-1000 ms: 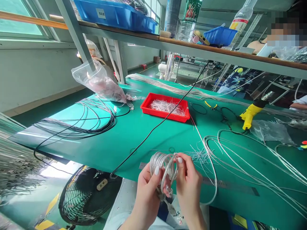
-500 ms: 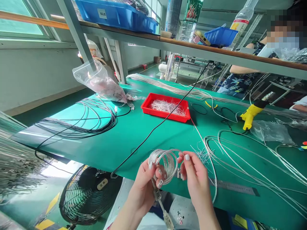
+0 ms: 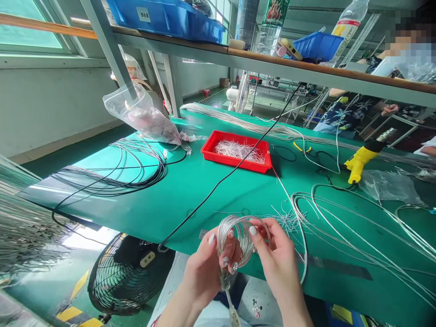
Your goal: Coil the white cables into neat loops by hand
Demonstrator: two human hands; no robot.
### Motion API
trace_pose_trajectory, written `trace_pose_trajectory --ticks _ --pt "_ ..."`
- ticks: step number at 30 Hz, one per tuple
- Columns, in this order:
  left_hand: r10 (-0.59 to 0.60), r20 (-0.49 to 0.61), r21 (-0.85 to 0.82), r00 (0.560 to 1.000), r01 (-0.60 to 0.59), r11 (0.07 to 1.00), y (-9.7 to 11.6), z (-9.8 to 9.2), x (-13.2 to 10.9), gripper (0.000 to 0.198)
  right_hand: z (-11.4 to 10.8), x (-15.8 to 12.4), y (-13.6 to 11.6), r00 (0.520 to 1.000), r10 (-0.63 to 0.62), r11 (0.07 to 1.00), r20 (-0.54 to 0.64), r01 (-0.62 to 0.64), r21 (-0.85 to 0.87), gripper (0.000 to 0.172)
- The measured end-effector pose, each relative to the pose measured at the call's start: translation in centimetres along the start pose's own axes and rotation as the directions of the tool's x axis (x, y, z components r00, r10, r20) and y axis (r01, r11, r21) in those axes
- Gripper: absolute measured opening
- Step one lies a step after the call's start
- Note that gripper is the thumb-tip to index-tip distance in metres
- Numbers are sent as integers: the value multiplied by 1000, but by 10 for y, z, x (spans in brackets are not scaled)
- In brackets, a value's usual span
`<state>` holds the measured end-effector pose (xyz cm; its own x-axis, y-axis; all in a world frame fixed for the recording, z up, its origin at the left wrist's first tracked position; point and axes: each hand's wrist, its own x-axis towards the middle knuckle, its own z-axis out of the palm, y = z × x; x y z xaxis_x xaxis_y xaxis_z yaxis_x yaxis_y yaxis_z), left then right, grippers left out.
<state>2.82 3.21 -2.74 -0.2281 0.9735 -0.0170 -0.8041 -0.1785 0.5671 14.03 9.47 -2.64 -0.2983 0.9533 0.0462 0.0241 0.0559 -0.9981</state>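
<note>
Clear cable (image 3: 244, 247), one: apparently mostly wound, coil gripped in left hand (image 3: 203, 272), outer loop pinched by right hand (image 3: 278, 263), connector (image 3: 234, 315) hangs free, no tie visible.

From here I see the cable coil (image 3: 244, 241) in glossy, see-through plastic, the red tray (image 3: 218, 158) in shiny plastic, the tabletop (image 3: 190, 186) smooth with a sheen, the ruler (image 3: 354, 271) in dull metal.
</note>
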Motion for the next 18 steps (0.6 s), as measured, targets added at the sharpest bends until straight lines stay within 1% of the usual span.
trace_pose_trajectory --ticks 4,8,13,16,18 --pt "-15 34 47 999 14 999 -3 -3 0 27 -1 -2 3 1000 -3 1000 14 3 -31 32" --pt "-27 30 -3 999 27 1000 -4 -6 1 27 -2 -4 8 1000 -25 999 16 25 -31 34" --pt "6 -28 -64 1000 -7 998 -4 -7 1 30 -2 -5 7 994 -95 995 49 96 -24 31" --pt "-34 -68 -86 997 28 996 -3 -10 1 29 0 -6 6 991 -114 992 71 118 -43 29" --pt "-64 -105 -113 992 52 992 0 -14 2 26 -1 -7 9 989 -96 992 111 104 -68 31"
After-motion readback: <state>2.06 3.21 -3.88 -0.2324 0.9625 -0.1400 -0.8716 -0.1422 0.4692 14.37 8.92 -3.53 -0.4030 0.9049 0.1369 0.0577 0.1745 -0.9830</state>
